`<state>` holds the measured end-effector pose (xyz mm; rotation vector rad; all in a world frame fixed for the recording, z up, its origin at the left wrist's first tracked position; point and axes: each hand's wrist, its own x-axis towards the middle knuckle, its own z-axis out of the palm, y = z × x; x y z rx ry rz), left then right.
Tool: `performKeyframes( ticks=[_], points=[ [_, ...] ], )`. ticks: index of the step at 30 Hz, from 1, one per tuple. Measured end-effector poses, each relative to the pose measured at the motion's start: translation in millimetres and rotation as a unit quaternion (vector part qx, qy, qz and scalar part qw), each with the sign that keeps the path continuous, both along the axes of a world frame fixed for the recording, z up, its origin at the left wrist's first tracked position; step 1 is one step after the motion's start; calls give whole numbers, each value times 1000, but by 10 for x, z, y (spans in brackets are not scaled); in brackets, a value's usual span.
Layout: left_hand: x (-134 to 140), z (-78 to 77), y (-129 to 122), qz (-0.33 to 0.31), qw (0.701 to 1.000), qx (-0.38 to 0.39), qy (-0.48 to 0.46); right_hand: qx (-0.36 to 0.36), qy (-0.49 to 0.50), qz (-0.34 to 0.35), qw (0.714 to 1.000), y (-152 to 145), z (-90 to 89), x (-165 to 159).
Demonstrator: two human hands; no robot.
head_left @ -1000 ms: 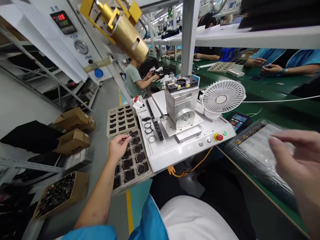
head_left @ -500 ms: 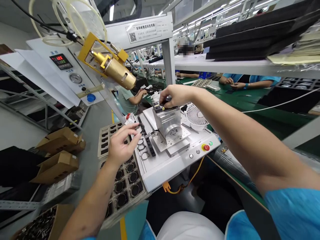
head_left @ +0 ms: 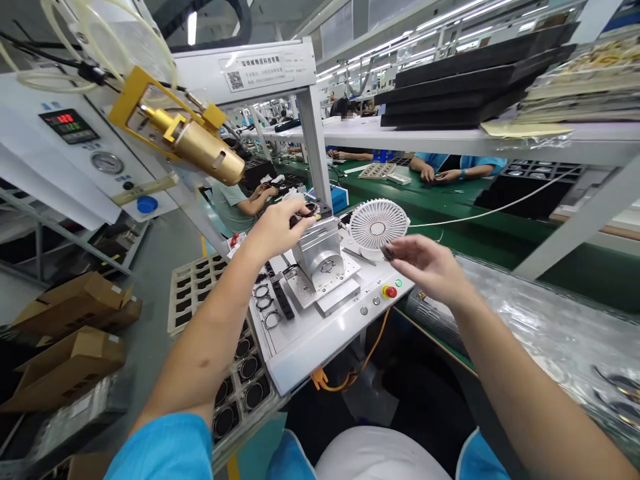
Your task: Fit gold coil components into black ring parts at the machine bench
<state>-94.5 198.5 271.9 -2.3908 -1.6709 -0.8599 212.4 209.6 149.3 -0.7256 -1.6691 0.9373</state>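
My left hand (head_left: 280, 227) is at the top of a silver metal fixture block (head_left: 325, 250), its fingers closed on a thin dark ring (head_left: 311, 208). The ring is at the fixture's top face; whether it is seated there I cannot tell. To the right, in front of a white fan (head_left: 379, 227), my right hand (head_left: 430, 270) pinches a small dark part (head_left: 387, 252) between thumb and fingers. Several thin rings (head_left: 265, 303) lie on the white machine base, left of the fixture, beside a black slotted strip (head_left: 283, 300).
A gold dispensing head (head_left: 205, 150) hangs at upper left. The machine front carries a red emergency button (head_left: 389, 291). A tray of round black parts (head_left: 255, 393) sits at lower left, with clear plastic trays (head_left: 510, 320) at right. Co-workers' hands (head_left: 435, 175) are across the green bench.
My left hand has carried the ring right and up to the fixture top. My right hand has left the fixture and moved right and down, holding a small dark part. The view has shifted.
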Motion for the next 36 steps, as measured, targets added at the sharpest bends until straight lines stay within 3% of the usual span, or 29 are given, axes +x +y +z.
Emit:
performKeyframes(
  ticks=[3, 5, 10, 14, 22, 25, 28, 33, 36],
  points=[
    [-5, 31, -7, 23, 1000, 3, -20, -86, -12, -52, 995, -242, -426, 335],
    [12, 89, 36, 37, 999, -2, -26, -124, -3, -73, 990, -352, -601, 452],
    [5, 284, 160, 64, 997, -23, 20, -161, 21, -65, 985, -505, -763, 471],
    [-52, 329, 143, 59, 994, -66, 69, -158, -11, -50, 986, -518, -899, 409],
    [-180, 143, -17, -7, 988, -59, 143, -204, -72, -63, 974, -493, -1280, 478],
    [-153, 67, 17, -1, 985, -46, 165, -240, -92, -54, 965, -416, -1335, 470],
    [-90, 45, 39, 15, 982, -62, 178, -245, -202, -42, 947, -308, -1314, 379],
    [-112, 40, -139, 18, 994, -56, 92, -185, -416, -58, 889, -234, -1291, 183],
    [-155, -220, -519, -10, 1000, 18, 15, -159, -455, -81, 873, -249, -1345, 125]
  ],
)
